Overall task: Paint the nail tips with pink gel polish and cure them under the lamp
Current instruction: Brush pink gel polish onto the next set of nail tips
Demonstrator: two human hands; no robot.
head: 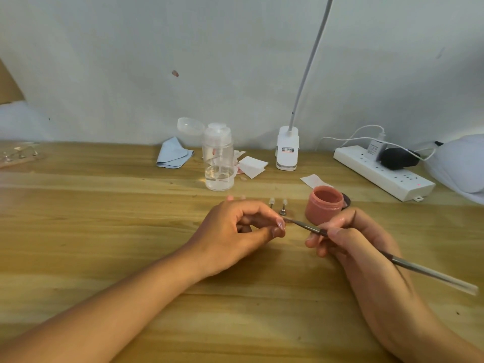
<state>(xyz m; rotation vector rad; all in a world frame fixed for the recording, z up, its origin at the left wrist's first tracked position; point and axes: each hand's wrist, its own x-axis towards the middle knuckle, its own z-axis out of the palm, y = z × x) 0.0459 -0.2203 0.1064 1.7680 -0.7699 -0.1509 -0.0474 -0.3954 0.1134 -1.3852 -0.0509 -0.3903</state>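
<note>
Wooden bench (104, 231) carries everything. Near its middle the left hand (235, 231) pinches a nail tip (280, 224) between thumb and forefinger. The brush (408, 265) touches the tip, gripped in the right hand (351, 244), with the open pink gel jar (324, 204) just behind. A white domed lamp (461, 163) sits at the far right edge.

Wood-grain worktop (104, 231) fills lower half. Pale grey wall (235, 48) behind, 12 o'clock; small reddish mark (175, 73) on it at 11. Brown panel edge (7, 85) at 10 o'clock. Lighting soft, even.
</note>
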